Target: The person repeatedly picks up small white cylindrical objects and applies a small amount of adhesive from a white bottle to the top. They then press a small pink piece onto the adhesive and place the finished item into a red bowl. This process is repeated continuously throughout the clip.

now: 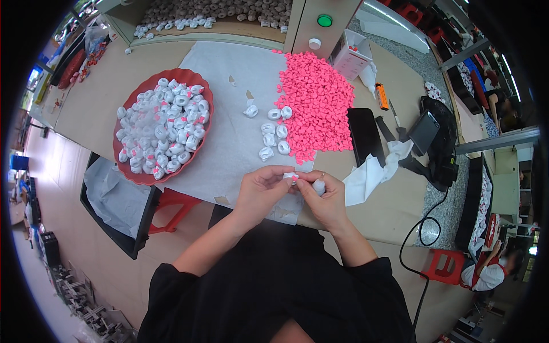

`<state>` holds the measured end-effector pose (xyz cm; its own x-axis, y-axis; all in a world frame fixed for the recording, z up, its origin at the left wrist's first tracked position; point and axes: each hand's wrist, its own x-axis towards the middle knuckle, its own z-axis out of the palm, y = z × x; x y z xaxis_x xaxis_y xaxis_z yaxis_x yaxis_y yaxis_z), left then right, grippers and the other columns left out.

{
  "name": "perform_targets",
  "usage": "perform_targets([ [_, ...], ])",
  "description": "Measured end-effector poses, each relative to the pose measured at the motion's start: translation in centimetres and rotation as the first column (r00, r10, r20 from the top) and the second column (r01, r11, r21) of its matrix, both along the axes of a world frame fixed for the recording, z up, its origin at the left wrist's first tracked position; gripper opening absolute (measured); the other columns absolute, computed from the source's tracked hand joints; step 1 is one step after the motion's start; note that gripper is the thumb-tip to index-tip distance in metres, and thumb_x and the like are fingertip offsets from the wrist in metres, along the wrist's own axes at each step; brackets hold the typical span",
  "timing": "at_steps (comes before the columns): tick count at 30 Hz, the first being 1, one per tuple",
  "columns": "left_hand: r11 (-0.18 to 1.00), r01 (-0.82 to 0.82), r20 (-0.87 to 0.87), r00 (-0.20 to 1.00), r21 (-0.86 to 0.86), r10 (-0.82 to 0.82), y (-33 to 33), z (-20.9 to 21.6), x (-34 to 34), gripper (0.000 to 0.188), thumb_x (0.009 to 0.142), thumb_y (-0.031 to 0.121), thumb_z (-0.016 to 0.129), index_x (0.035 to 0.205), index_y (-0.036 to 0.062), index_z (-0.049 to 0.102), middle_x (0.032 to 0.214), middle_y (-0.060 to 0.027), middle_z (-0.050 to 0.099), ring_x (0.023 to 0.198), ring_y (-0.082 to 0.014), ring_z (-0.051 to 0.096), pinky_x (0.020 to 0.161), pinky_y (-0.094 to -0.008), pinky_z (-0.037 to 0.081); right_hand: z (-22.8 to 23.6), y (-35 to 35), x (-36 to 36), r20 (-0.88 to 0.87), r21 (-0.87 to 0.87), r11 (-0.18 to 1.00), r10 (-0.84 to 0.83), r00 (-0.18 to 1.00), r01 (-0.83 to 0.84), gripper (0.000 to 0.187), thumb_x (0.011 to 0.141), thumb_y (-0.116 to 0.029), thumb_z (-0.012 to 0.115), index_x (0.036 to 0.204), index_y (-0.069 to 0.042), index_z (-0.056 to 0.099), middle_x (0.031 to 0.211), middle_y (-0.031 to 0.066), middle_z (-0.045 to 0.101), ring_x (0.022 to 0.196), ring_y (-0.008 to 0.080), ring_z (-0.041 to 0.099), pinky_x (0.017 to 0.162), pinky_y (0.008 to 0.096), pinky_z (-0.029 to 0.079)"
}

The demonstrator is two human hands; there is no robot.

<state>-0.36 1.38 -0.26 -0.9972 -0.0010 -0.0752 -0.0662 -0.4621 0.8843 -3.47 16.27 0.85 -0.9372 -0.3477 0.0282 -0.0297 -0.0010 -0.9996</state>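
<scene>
In the head view, pinching a small white ring-shaped piece (290, 175) with a pink bit between left hand (258, 191) and right hand (329, 206), over the front edge of the bench (383, 208), also gripping a white nozzle-like object (319, 187) in the right. Leftward by that edge, heaped in a red scalloped bowl (143, 178): similar white pieces (163, 128). At the back edge, filling an open cabinet (309, 34): grey-brown pieces (229, 10). Below the front edge, lined whitish: a black tray (147, 220)

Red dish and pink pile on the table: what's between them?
In the head view, a white sheet runs between them, with several loose white ring-shaped pieces on it, nearer the pink pile than the red dish.
</scene>
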Motion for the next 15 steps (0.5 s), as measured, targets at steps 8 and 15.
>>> perform_targets([
  [8, 1.0, -0.017, 0.053, 0.998, 0.019, 0.016, 0.3, -0.3, -0.2, 0.021, 0.082, -0.006, 0.052, 0.102, -0.0041, 0.057, 0.092, -0.0114, 0.062, 0.08, -0.0132, 0.06, 0.075, -0.026, 0.051, -0.8, 0.0, 0.0, -0.234, 0.071, 0.997, -0.011, 0.972, 0.029, 0.011, 0.078, 0.005, 0.057, 0.089, 0.002, 0.061, 0.078, 0.006, 0.06, 0.069, 0.0077, 0.053, 0.06, 0.0205, 0.041],
  [15, 1.0, -0.021, 0.062, 0.998, 0.011, 0.02, 0.4, -0.3, -0.2, 0.021, 0.081, -0.006, 0.052, 0.101, -0.0041, 0.058, 0.09, -0.0107, 0.062, 0.079, -0.0128, 0.06, 0.073, -0.0259, 0.051, -1.0, -0.1, 0.2, -0.248, 0.086, 0.995, -0.019, 0.969, 0.042, 0.012, 0.078, 0.005, 0.058, 0.09, 0.002, 0.061, 0.077, 0.0054, 0.059, 0.069, 0.0075, 0.052, 0.059, 0.0199, 0.04],
])
